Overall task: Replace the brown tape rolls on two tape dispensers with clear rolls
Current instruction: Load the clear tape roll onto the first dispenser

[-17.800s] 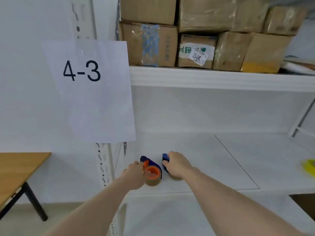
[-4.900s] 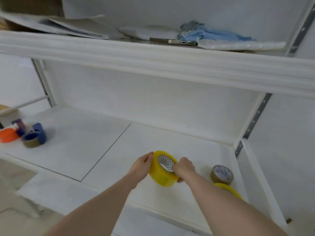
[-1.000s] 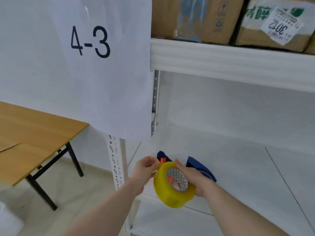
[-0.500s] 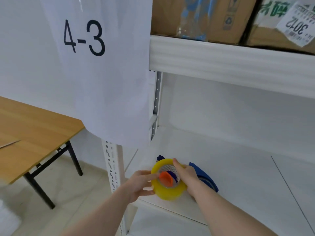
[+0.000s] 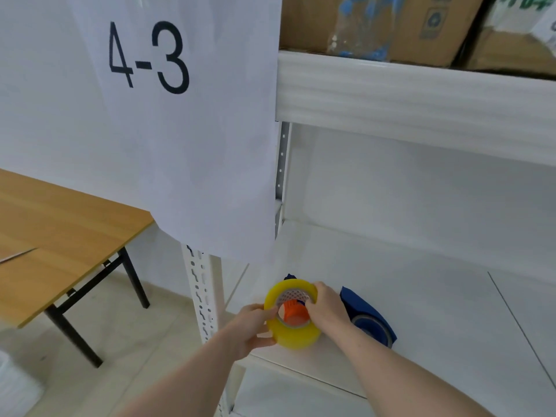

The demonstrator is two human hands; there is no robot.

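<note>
The tape roll (image 5: 293, 326) gripped between both hands is glossy, translucent yellowish film, smooth on its outer face, with a pale patterned core lining. Inside its hole sits an orange hub (image 5: 293, 313) of ribbed, matt plastic. Just right of the grip, the second dispenser (image 5: 368, 319) is dark blue plastic with a slight sheen. Under the grip, the shelf board (image 5: 421, 296) looks smooth, matt white; its upright post (image 5: 202, 296), left of the grip, is white-painted perforated metal. Above, a matt paper sheet (image 5: 186, 130) hangs. Far left, a tabletop (image 5: 60, 236) shows satin wood grain on black metal legs. Overhead are rough cardboard boxes (image 5: 427, 25).
</note>
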